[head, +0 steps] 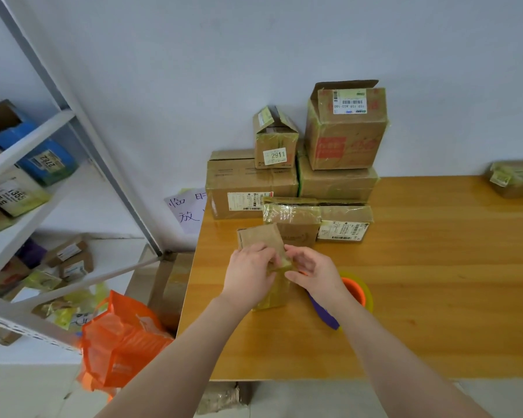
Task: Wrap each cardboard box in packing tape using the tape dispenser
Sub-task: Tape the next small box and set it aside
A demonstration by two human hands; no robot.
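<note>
Lowest in the frame, an orange mesh bag [124, 336] sits left of the wooden table [420, 282]. My forearms reach up from the bottom edge to the middle of the frame. There my left hand [248, 274] curls over a small cardboard box [261, 236] lying on the table. My right hand [313, 274] pinches its taped edge between thumb and fingertips. The box's lower half shines with tape. Just right of my right wrist lies the tape dispenser [355, 289], with an orange core and a purple handle. Beyond the box are two taped parcels [293, 221], then stacked cartons [341, 131] against the wall. Another parcel [517, 179] sits at the right edge. A metal shelf [27, 140] fills the left.
</note>
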